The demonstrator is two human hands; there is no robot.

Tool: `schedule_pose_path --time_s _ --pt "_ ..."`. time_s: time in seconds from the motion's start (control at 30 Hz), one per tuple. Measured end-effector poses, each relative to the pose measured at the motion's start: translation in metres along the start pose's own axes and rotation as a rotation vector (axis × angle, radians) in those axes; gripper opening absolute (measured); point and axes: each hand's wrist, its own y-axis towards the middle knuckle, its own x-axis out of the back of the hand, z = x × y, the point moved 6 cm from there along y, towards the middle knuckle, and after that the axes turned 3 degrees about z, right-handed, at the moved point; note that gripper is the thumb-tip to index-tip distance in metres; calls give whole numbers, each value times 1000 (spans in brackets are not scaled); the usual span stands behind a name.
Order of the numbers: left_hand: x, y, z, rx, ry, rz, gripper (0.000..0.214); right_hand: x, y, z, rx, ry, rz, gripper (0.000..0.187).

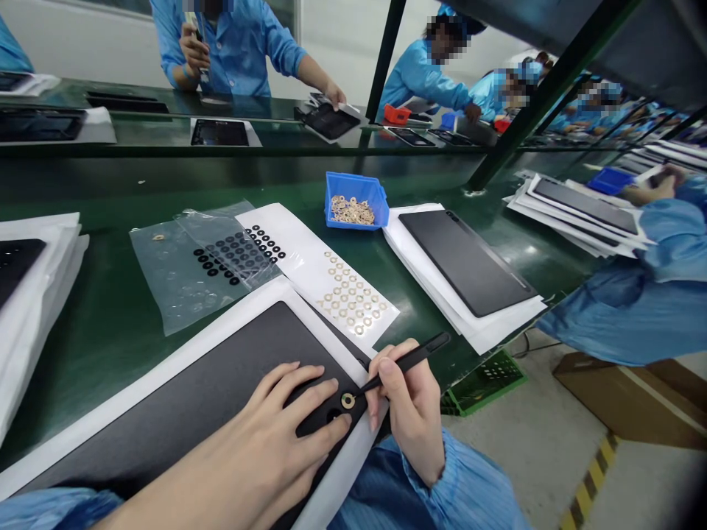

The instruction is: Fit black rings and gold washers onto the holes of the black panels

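My left hand (276, 434) lies with its fingers spread on a dark grey tablet back cover (204, 397), just left of a small gold ring (347, 400). Between the thumb and fingers of my right hand (409, 401) is a pair of black tweezers (414, 357). Its tip touches the ring or sits right beside it, near the cover's corner. White paper (149, 386) lies under the cover. Beyond it, a white sheet (303, 269) carries rows of tan rings (353, 291) and black rings (265, 243), partly under a clear plastic sheet (188, 294).
A blue bin (356, 188) of loose tan rings stands behind the sheet. To its right, another tablet cover (464, 261) rests on stacked paper. More paper (49, 294) is piled at left. A green post (508, 140) rises at the back. Co-workers in blue sit across and at right.
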Motion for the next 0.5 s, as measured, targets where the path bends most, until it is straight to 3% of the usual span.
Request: schedule_pose_path --time_s 0.5 --pt "0 -2 -1 10 44 -13 42 -4 -3 10 130 -127 -14 12"
